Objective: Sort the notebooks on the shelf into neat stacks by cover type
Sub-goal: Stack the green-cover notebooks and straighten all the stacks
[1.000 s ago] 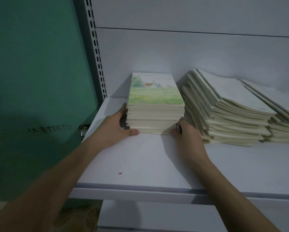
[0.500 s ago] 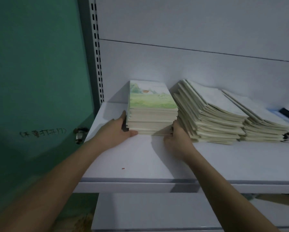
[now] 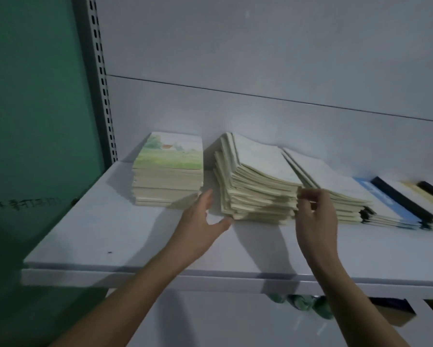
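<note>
From the head camera we see our left hand (image 3: 200, 227) spread open over the white shelf (image 3: 115, 236), its fingers (image 3: 206, 200) straight and holding nothing. The thumb points right and reaches the lower left corner of the messy pale stack (image 3: 258, 186); whether it touches the paper we cannot tell, since the picture is blurred there. Just left of the fingertips stands the tidy stack with the meadow cover (image 3: 169, 171), squared up and close to the back panel (image 3: 260, 58).

Our right hand (image 3: 315, 221) is at the right side of the messy pale stack, its fingers (image 3: 308, 196) curled at the upper edges of the notebooks, apparently pinching a few of them. That stack lies between our two hands, its notebooks fanned and skewed. Right of the right fingers a second pale stack (image 3: 335, 186) leans against the first, and beyond it lie blue-covered notebooks (image 3: 385, 204) and dark-spined ones (image 3: 410, 199), all overlapping in a row.

Well left of the left fingers a green door (image 3: 30, 121) carries handwritten characters, beside the slotted shelf upright (image 3: 102, 78). Below the shelf, under the right forearm, some green items (image 3: 303, 303) show dimly.
</note>
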